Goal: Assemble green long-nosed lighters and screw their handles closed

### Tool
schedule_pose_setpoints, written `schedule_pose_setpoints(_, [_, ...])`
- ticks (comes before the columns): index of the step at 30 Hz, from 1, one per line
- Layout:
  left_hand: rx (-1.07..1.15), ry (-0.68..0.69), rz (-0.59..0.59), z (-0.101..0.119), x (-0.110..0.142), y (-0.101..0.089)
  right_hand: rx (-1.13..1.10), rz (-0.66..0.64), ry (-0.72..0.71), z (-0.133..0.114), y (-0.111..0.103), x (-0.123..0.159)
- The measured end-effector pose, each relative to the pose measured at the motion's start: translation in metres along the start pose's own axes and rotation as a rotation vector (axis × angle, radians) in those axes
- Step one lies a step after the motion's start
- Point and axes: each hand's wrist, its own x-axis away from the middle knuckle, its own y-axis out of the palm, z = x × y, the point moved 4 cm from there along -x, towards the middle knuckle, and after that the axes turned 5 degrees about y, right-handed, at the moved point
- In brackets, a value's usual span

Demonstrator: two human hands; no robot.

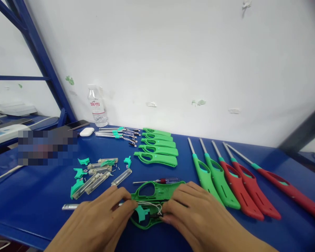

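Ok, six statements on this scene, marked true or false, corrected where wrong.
Three red lighters lie on the right with two green lighters. True.
The green lighters lie right of the red lighters. False: they lie left.
A white case lies near the clear bottle. True.
The clear bottle lies on its side. False: it stands upright.
The left hand and right hand are at the green casing. True.
The green casing is closed. False: it is open, white wires showing inside.
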Motion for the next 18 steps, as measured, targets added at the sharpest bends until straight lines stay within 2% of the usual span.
schedule_pose_setpoints(11, [0.084, 0.043, 0.087, 0.009, -0.011, -0.001, 0.007, 0.039, -0.011, 0.0, 0.001, 0.0])
schedule_pose_setpoints(18, [0.096, 0.033, 0.083, 0.007, -0.005, 0.004, 0.018, 0.043, -0.031, -0.001, 0.002, 0.001])
